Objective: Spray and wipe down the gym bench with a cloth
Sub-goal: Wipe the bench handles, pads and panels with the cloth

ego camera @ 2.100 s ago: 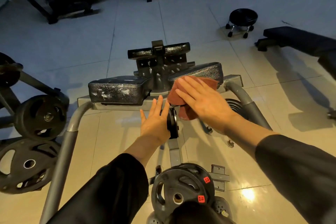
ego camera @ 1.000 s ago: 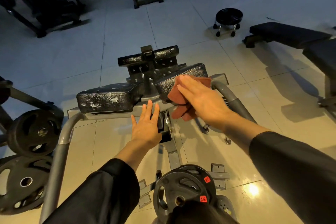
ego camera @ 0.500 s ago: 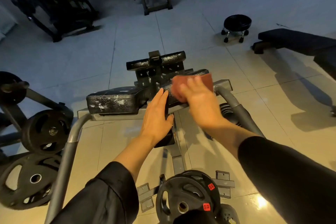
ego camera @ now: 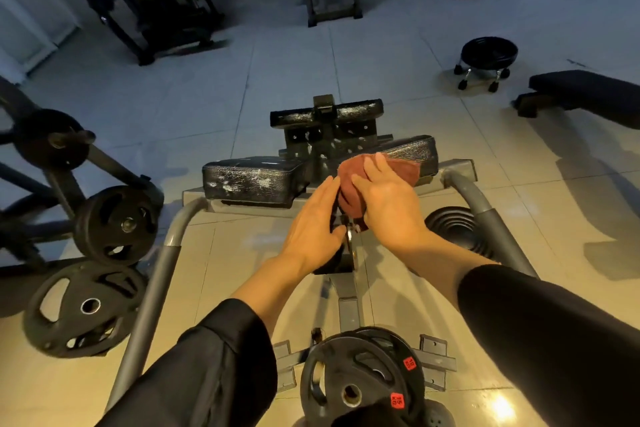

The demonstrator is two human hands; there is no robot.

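Now two hands wipe the gym counter.

Nearest, at 6 o'clock, a weight plate (ego camera: 360, 381) sits on the frame. Above it the left hand (ego camera: 311, 225) lies flat, fingers straight, its grip apart, on the black middle post. At 1 o'clock from it the right hand (ego camera: 388, 198) presses the red cloth (ego camera: 353, 180) flat on the right pad (ego camera: 412, 151). The left pad (ego camera: 249, 180) at 10 o'clock shows white spots. Farther off, a round stool (ego camera: 488, 54) stands on the floor at 2 o'clock.
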